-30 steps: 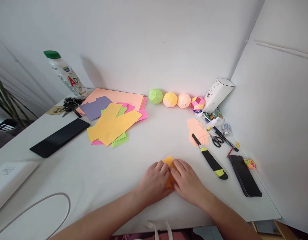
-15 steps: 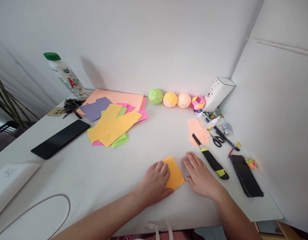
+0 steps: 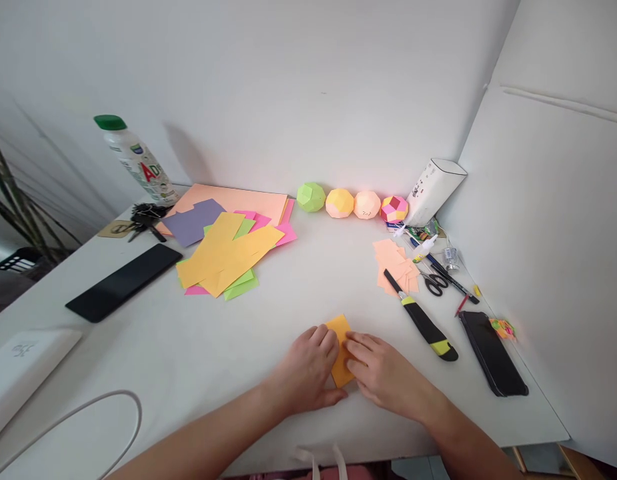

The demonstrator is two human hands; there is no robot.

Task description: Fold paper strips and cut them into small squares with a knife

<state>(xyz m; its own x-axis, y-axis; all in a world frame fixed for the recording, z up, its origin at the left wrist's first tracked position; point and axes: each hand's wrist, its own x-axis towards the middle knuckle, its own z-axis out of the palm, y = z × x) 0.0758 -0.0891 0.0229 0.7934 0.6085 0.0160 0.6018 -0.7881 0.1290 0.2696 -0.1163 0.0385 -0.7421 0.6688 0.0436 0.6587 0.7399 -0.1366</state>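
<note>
On the white tabletop, a small piece of orange paper (image 3: 342,363) lies beneath both hands, much of it covered. My left hand (image 3: 313,367) presses its left side with curled fingers, thumb stretched below. From the right, my right hand (image 3: 383,370) reaches over the paper, its bent fingers gripping and pressing the right side near my left fingertips. A black-and-lime-handled knife (image 3: 423,320) lies just beyond my right hand. Behind it sit several peach paper pieces (image 3: 391,261).
Yellow paper sheets (image 3: 228,257) overlap green, pink and purple ones at left. Several faceted paper balls, one green (image 3: 311,197), line the wall. Scissors (image 3: 435,285) and a phone (image 3: 493,353) lie right; a black slab (image 3: 123,281), white bottle (image 3: 138,160) and cable (image 3: 88,400) left.
My right hand has moved left onto the orange paper, which now shows as a narrower strip. My left hand has stayed on its left side. The view has shifted slightly.
</note>
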